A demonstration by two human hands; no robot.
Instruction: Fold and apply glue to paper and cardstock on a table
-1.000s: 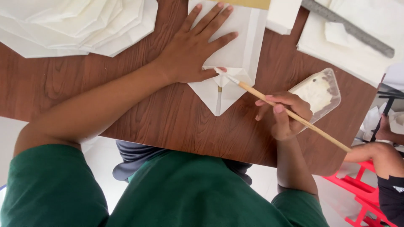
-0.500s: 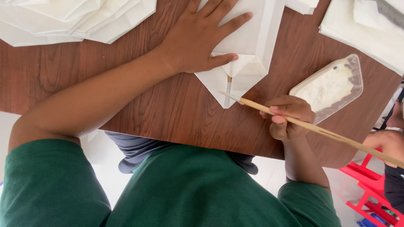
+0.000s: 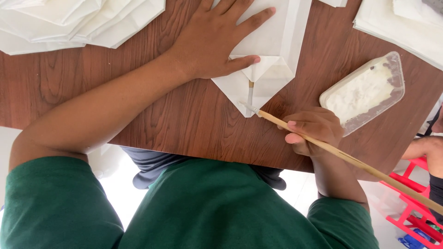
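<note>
Head view: near the top centre of the frame, a white paper bag (image 3: 277, 41) is pinned flat on the brown table (image 3: 184, 115) by the left hand (image 3: 214, 39), fingers spread, thumb laid along the folded flap. At centre right, a long stick (image 3: 341, 154) is pinched by the right hand (image 3: 314, 131), its tip resting on the flap's point. A tub (image 3: 364, 90) of white paste is seen just beside that hand. Folded paper (image 3: 78, 20) is stacked at upper left.

Tray (image 3: 364, 92) right of folded paper (image 3: 277, 41)
</note>
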